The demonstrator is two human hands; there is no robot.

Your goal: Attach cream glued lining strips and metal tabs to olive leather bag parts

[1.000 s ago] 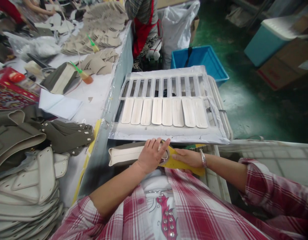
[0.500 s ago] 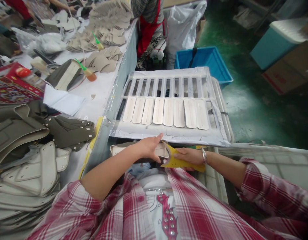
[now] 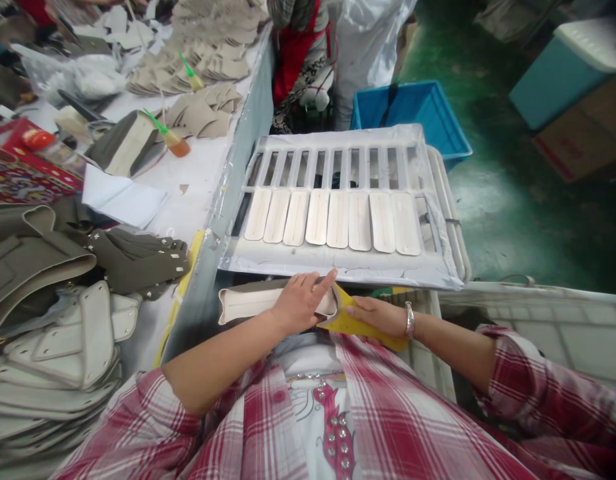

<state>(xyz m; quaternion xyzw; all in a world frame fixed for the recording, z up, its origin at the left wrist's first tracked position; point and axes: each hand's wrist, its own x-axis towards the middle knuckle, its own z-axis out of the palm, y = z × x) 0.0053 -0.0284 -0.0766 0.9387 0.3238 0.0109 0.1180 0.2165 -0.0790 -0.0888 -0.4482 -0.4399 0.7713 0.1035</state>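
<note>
My left hand [image 3: 301,301] lies on a long cream leather piece with a dark outer side [image 3: 245,301], its fingers curled over the piece's right end. My right hand [image 3: 377,315] presses flat on a yellow template [image 3: 355,325] that touches that same end. Both hands are just below a white slatted rack [image 3: 338,270]. On the rack lies a row of several cream leather strips [image 3: 333,219] side by side.
At the left a table holds stacks of olive and cream leather parts [image 3: 53,320], a white sheet [image 3: 121,197] and glue bottles [image 3: 171,137]. A person in a red apron [image 3: 301,47] stands beyond the rack. A blue crate [image 3: 413,110] sits on the green floor.
My left hand drew back a little along the cream piece and curled over its end. The right hand stayed on the yellow template. The view shifted slightly.
</note>
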